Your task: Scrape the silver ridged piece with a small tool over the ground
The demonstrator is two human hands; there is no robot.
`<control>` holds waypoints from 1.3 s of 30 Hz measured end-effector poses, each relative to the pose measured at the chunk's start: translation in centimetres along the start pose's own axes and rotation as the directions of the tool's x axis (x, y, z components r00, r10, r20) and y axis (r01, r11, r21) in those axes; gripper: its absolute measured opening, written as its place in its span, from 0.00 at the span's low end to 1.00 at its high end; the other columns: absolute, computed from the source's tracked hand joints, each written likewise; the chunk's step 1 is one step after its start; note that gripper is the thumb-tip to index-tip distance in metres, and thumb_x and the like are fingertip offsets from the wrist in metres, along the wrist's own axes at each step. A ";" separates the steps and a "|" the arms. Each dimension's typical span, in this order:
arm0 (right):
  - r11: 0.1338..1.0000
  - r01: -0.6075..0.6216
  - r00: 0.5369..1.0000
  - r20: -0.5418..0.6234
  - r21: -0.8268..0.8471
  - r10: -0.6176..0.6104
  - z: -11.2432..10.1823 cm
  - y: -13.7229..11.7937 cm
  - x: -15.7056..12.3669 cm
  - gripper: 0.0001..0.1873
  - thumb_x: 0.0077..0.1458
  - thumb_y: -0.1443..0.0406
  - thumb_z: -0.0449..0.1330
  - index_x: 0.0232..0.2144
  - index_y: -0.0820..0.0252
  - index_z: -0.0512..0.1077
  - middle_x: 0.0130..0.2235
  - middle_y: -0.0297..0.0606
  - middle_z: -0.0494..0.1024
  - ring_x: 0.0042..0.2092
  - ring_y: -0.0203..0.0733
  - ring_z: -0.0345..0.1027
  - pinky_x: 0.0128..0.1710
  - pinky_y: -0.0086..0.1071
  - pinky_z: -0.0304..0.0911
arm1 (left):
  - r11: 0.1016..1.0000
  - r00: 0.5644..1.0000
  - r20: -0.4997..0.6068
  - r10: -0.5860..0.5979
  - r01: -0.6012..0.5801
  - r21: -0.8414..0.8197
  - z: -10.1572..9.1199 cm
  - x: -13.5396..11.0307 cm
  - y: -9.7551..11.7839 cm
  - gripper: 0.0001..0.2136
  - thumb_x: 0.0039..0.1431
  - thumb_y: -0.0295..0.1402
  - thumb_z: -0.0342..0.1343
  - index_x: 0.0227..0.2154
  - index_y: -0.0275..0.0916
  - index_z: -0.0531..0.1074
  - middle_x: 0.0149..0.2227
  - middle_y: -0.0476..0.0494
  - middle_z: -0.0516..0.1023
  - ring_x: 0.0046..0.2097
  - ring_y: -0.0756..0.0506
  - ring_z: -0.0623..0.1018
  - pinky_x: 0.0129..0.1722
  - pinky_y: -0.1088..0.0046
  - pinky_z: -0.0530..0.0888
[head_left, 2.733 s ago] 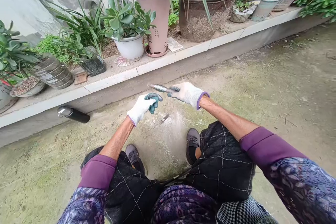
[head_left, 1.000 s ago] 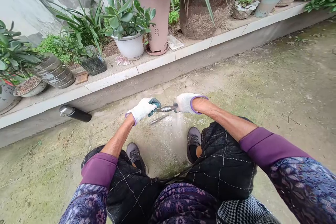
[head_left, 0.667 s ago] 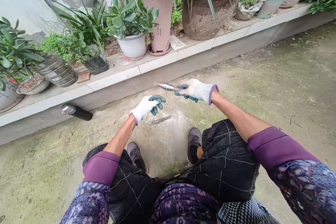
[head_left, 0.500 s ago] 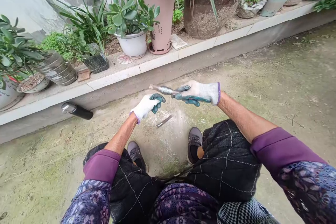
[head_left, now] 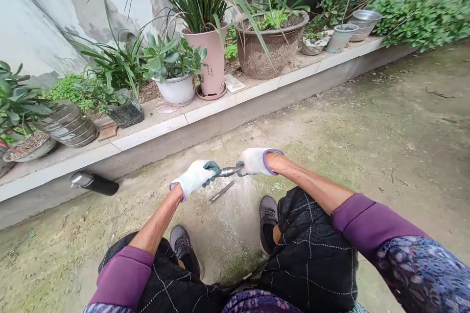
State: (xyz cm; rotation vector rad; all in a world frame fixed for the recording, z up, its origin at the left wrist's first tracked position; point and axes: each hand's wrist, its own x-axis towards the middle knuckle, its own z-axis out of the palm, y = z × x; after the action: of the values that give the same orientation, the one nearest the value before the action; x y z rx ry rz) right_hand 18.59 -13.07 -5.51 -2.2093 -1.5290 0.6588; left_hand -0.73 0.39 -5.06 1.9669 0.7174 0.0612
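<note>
Head view: seated person looking down past both knees to a concrete yard floor.
Left hand (head_left: pixel 194 178): white knit glove with green-coated fingers, curled closed around the left end of the metal rod (head_left: pixel 228 171).
Right hand (head_left: pixel 255 161): matching glove with a purple cuff, closed around the rod's right end, wrist bent inward.
Metal rod: short, grey and ribbed along its middle; held nearly level between the two hands, above the floor and ahead of the shoes; only the stretch between the gloves shows.
Loose metal piece (head_left: pixel 222 191): thin grey bar lying flat on the concrete, just below the held rod and apart from it, slanting up to the right.
Floor patch (head_left: pixel 235 225): pale dusty area between the feet, with greenish staining around it.
Shoes: left shoe (head_left: pixel 185 249) and right shoe (head_left: pixel 268 220), both grey, planted either side of the pale patch.
Clothing: purple cuffs over patterned sleeves, dark quilted trousers.
Dark bottle (head_left: pixel 93 183): black cylinder with a silver cap, lying on its side at the foot of the ledge, well left of the hands.
Ledge (head_left: pixel 205 110): low white-tiled kerb running across the frame beyond the hands.
On ledge: pink pot (head_left: pixel 209 61) with long grassy leaves, white pot (head_left: pixel 176 89) with a succulent just to its left, large brown pot (head_left: pixel 268 49) to its right.
</note>
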 end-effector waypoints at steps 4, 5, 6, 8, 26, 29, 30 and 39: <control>0.981 0.055 0.999 0.013 -0.186 -0.053 -2.0 -0.3 0.1 0.10 0.51 0.58 0.63 0.30 0.59 0.78 0.20 0.35 0.69 0.24 0.38 0.63 0.25 0.32 0.51 | 0.998 0.998 -0.044 0.050 -0.052 -0.043 -0.2 0.3 1.0 0.12 0.49 0.31 0.57 0.36 0.35 0.78 0.25 0.46 0.76 0.19 0.53 0.68 0.18 0.77 0.65; 0.980 0.064 0.998 0.000 -0.188 -0.065 -2.5 -0.5 0.0 0.12 0.53 0.56 0.61 0.32 0.58 0.78 0.21 0.34 0.69 0.24 0.37 0.62 0.25 0.31 0.51 | 0.995 0.996 -0.055 0.065 -0.068 -0.068 -0.4 0.4 1.5 0.12 0.49 0.32 0.57 0.37 0.34 0.77 0.26 0.46 0.77 0.18 0.53 0.68 0.19 0.77 0.66; 0.985 0.067 0.997 -0.018 -0.158 -0.071 -2.9 -0.6 -0.1 0.13 0.54 0.55 0.60 0.32 0.57 0.78 0.22 0.33 0.69 0.24 0.36 0.62 0.24 0.30 0.50 | 0.991 0.995 -0.063 0.077 -0.083 -0.107 -0.7 0.5 2.0 0.13 0.50 0.33 0.57 0.37 0.33 0.77 0.26 0.45 0.77 0.18 0.53 0.68 0.19 0.77 0.66; 0.998 0.058 0.997 -0.056 -0.022 -0.059 -3.4 -0.9 -0.4 0.14 0.54 0.55 0.59 0.33 0.58 0.77 0.21 0.31 0.68 0.23 0.33 0.59 0.22 0.28 0.49 | 0.970 0.994 -0.061 0.087 -0.098 -0.221 -1.3 0.6 2.9 0.14 0.48 0.36 0.58 0.36 0.32 0.76 0.27 0.44 0.77 0.18 0.53 0.69 0.19 0.76 0.68; 0.557 0.020 0.905 0.222 0.830 -0.363 -2.2 -0.2 -1.8 0.27 0.54 0.48 0.61 0.45 0.64 0.74 0.19 0.25 0.62 0.16 0.29 0.51 0.12 0.24 0.52 | 0.799 0.973 0.052 0.223 -0.151 -0.582 -1.9 0.7 3.3 0.32 0.46 0.36 0.64 0.56 0.33 0.67 0.20 0.60 0.61 0.16 0.55 0.59 0.15 0.77 0.61; 0.677 0.011 0.943 0.218 0.736 -0.252 -1.7 -0.6 -1.3 0.28 0.55 0.47 0.59 0.45 0.65 0.74 0.21 0.28 0.66 0.16 0.30 0.55 0.13 0.26 0.55 | 0.815 0.983 -0.018 0.183 -0.162 -0.556 -1.8 0.8 3.1 0.30 0.44 0.35 0.64 0.52 0.30 0.70 0.20 0.59 0.61 0.16 0.55 0.60 0.13 0.77 0.60; 0.734 0.013 0.966 0.181 0.679 -0.184 -1.6 -0.8 -1.1 0.27 0.56 0.47 0.58 0.46 0.64 0.74 0.22 0.30 0.69 0.17 0.31 0.57 0.14 0.26 0.56 | 0.824 0.986 -0.045 0.161 -0.160 -0.544 -1.7 0.8 3.2 0.29 0.44 0.34 0.63 0.51 0.30 0.70 0.20 0.59 0.61 0.17 0.55 0.60 0.13 0.77 0.60; 0.961 0.275 0.894 -0.376 0.026 -0.245 -1.9 -2.1 0.6 0.15 0.60 0.55 0.58 0.44 0.55 0.76 0.40 0.38 0.79 0.41 0.44 0.71 0.40 0.33 0.62 | 0.769 0.963 -0.230 0.144 -0.255 -0.586 -1.5 1.2 4.5 0.21 0.44 0.35 0.63 0.43 0.35 0.70 0.19 0.59 0.62 0.17 0.56 0.58 0.15 0.78 0.60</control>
State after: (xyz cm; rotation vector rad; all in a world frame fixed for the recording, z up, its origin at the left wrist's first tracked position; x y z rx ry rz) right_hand 18.21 -11.85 -2.92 -1.8869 -1.5275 0.1981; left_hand 1.74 0.77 -0.89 1.4017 0.5031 0.5398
